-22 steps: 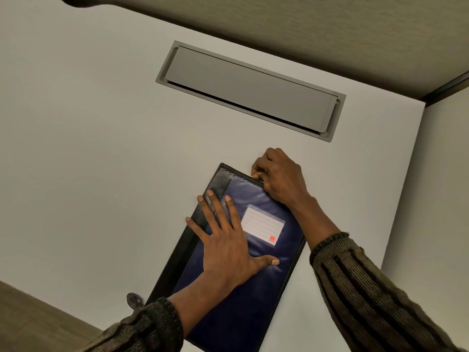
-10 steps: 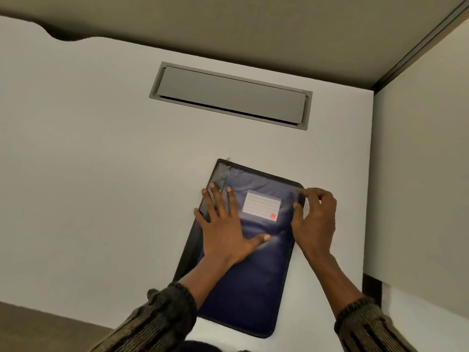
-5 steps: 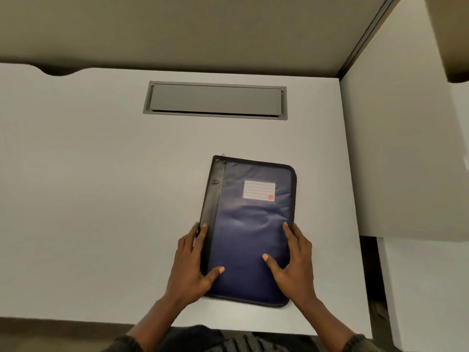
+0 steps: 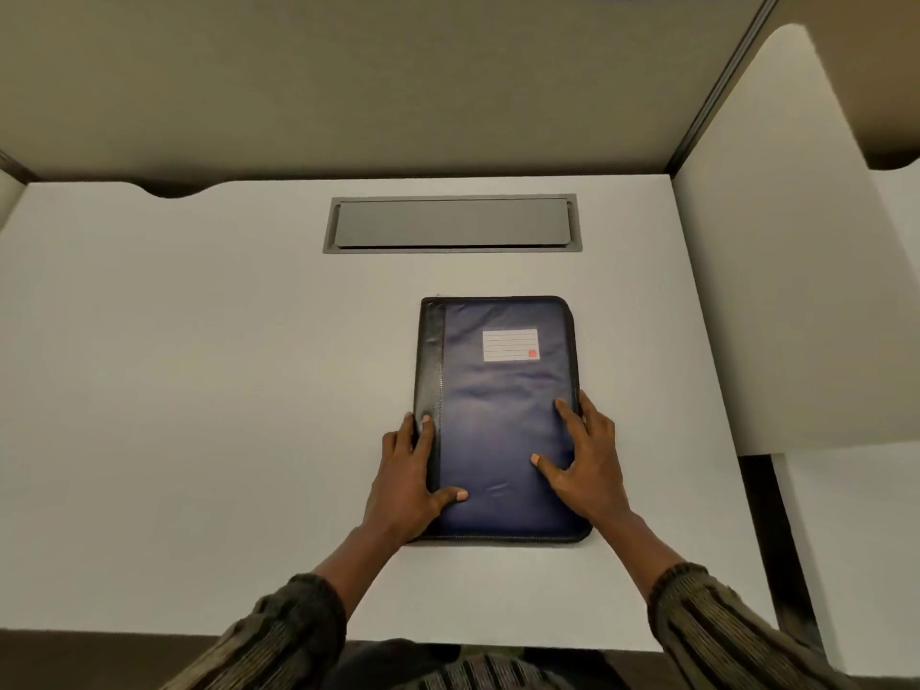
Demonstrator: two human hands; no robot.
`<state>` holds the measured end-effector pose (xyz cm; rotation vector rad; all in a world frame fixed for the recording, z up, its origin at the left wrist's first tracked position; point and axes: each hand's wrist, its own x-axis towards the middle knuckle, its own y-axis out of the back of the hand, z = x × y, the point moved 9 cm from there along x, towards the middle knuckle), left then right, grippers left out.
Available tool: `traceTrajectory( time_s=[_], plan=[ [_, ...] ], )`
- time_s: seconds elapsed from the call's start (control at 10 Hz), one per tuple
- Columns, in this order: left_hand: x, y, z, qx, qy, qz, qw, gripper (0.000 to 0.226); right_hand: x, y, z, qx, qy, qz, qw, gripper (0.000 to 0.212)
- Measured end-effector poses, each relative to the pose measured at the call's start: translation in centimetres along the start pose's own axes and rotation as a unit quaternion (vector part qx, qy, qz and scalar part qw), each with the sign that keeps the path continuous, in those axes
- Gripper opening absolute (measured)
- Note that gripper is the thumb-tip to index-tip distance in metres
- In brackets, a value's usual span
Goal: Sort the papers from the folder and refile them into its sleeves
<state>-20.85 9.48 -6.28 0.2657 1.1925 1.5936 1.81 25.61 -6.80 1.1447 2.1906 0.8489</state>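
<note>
Lying flat on the white surface (image 4: 199, 390), the folder (image 4: 503, 400) is sitting closed, a little right of the middle, with its long sides running away from the person. Its cover is showing dark blue, with a black strip (image 4: 431, 361) running down the left edge and a black zip border going round the other sides. A white lined label (image 4: 510, 345) with a small red mark in one corner is facing up near the far end of the cover.

Both hands are resting on the near half of the folder. The left hand (image 4: 405, 483) is lying along the left edge, its fingers (image 4: 422, 433) stretched out straight beside and on the black strip, gripping nothing, while the thumb is pressing flat on the blue cover. The right hand (image 4: 587, 470) is lying along the right edge, its fingers (image 4: 572, 420) spread and relaxed, likewise gripping nothing, with the tips touching the border and the thumb pointing inward across the cover.

Striped knitted sleeves (image 4: 717, 625) are covering both forearms. Farther back, a grey hatch (image 4: 452, 224) is sitting flush in the surface, well apart from the folder, and a beige panel (image 4: 348, 82) is standing behind it.
</note>
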Motion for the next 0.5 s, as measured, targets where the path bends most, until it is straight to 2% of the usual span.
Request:
traceTrajectory(
  time_s=[0.1,0.3,0.4,0.5],
  plan=[
    [0.4,0.4,0.0,0.034,0.005,-0.012,0.999,0.128,0.6,-0.1,-0.2,-0.024,-0.008,-0.021,0.999,0.096],
    [0.2,1.5,0.9,0.159,-0.018,-0.066,0.985,0.11,0.3,1.1,-1.7,-0.097,-0.028,-0.061,0.993,0.094],
    [0.1,3.9,1.8,0.214,-0.045,-0.051,0.974,0.078,-0.4,2.7,-3.9,-0.124,-0.01,-0.056,0.991,0.092],
    [0.3,6.4,2.7,0.193,-0.073,-0.006,0.978,0.084,-0.4,4.0,-6.0,-0.118,0.014,-0.049,0.992,0.097]
  ],
)
